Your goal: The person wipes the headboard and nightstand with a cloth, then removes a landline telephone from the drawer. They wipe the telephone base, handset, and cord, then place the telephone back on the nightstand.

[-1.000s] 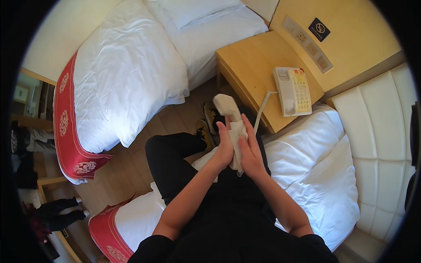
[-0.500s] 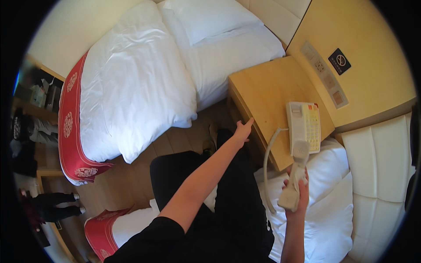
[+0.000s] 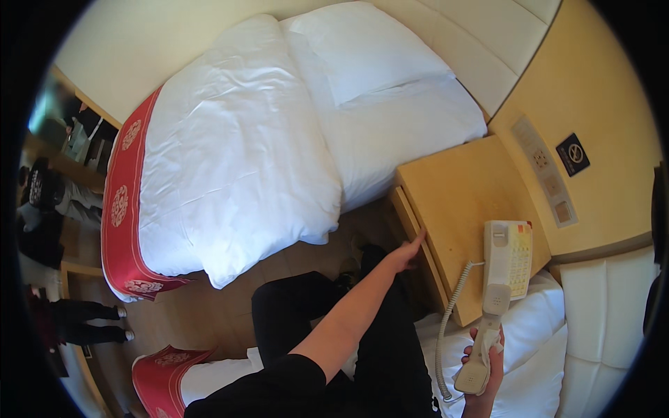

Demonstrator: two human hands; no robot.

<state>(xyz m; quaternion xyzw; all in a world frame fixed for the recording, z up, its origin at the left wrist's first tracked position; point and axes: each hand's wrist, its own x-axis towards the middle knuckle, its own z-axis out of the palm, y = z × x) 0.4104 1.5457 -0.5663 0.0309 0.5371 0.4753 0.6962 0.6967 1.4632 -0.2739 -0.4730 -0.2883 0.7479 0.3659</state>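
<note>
Left hand at the nightstand edge, right hand gripping a telephone handset.

At 10 o'clock lies a rumpled white duvet (image 3: 237, 153) with a red patterned runner (image 3: 120, 209). The left hand (image 3: 405, 254), fingers released, touches the smooth wooden nightstand surface (image 3: 460, 195). At 5 o'clock the right hand (image 3: 488, 362) clenches a cream plastic handset (image 3: 481, 352), its coiled cord (image 3: 446, 327) beside the keypad base (image 3: 509, 258).

At lower right, a white handset (image 3: 481, 352) is held by the right hand (image 3: 488, 369); the nightstand (image 3: 467, 202) edge is touched by the left hand (image 3: 404, 256).
</note>
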